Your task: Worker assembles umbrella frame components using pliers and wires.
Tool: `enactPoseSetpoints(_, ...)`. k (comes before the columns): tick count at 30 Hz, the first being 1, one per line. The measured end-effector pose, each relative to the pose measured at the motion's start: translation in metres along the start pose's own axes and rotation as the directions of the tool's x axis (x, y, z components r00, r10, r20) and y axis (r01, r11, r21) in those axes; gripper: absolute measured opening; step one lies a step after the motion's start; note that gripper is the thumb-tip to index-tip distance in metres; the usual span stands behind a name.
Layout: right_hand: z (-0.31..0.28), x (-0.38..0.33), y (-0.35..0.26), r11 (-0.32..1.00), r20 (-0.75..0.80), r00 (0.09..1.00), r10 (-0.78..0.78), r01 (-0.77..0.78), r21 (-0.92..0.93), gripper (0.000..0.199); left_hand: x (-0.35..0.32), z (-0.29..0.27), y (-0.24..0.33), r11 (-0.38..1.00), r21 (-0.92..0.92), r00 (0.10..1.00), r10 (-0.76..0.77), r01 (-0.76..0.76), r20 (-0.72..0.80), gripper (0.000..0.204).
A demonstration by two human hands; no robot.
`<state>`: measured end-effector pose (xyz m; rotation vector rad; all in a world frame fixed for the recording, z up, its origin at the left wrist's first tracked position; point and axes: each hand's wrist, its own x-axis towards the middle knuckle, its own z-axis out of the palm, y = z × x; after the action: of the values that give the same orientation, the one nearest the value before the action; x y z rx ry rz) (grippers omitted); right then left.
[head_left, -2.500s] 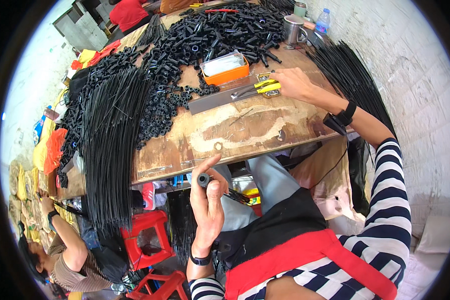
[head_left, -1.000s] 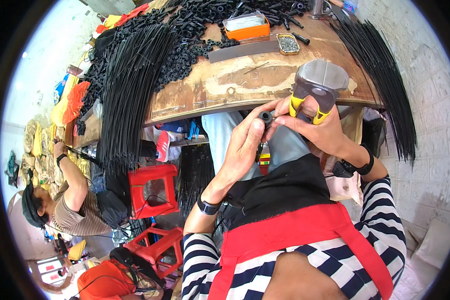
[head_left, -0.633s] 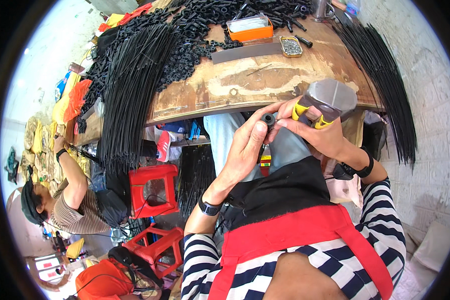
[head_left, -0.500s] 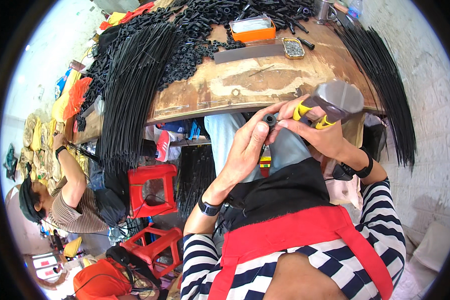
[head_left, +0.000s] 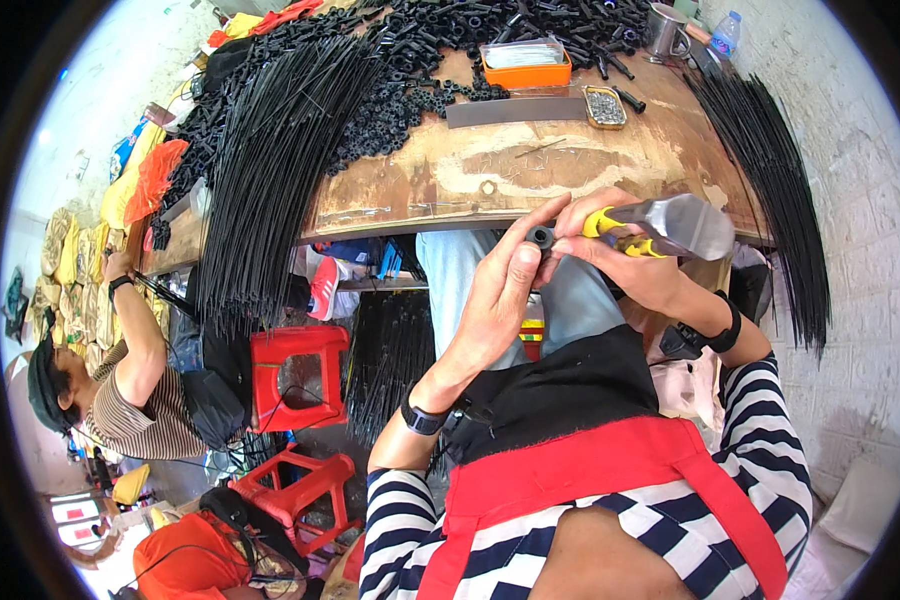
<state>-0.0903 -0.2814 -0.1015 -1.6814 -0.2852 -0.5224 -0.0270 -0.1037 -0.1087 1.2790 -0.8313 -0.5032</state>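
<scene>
Between the thumb and fingers of my left hand [head_left: 492, 295] is a black plastic tube piece [head_left: 540, 237], its round hollow end facing up. My right hand [head_left: 638, 272] grips pincers [head_left: 685, 226] with yellow-and-black handles and a broad metal head pointing right. The right thumb and fingertips also meet at the tube piece, beside its open end. Whether something thin is pinched there is too small to tell. Both hands are held over my lap, just off the near edge of the wooden table [head_left: 610, 170].
Black plastic parts [head_left: 380, 120] are heaped at the table's back left. Bundles of black strands [head_left: 270, 180] [head_left: 770, 170] hang over both ends. An orange box [head_left: 526, 68], a small tray of metal bits [head_left: 604, 107] and a metal mug [head_left: 667, 32] stand behind. Red stools [head_left: 298, 375] and a co-worker [head_left: 135, 400] are left.
The pincers have turned slightly in my right hand, with their handles appearing closer together. Both hands stay together at the tube piece. The view has shifted a little.
</scene>
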Motion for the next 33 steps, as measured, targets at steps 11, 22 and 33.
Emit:
enactPoseSetpoints(11,-0.005,0.025,-0.032,0.883,0.114,0.903,0.413,-0.367,-0.293,0.025,0.016,-0.023,-0.012,0.983,-0.172,0.997,0.072,-0.068,0.015,0.064)
enactPoseSetpoints(22,-0.032,-0.017,-0.083,0.670,0.220,0.694,0.686,-0.483,-0.563,0.020,0.010,-0.023,-0.005,0.998,0.060,0.999,0.015,-0.013,-0.033,0.053)
enactPoseSetpoints(33,-0.054,-0.016,-0.078,0.731,0.399,0.614,0.681,-0.536,-0.422,0.048,0.015,-0.023,-0.011,0.998,-0.047,0.998,0.040,-0.037,0.050,0.052)
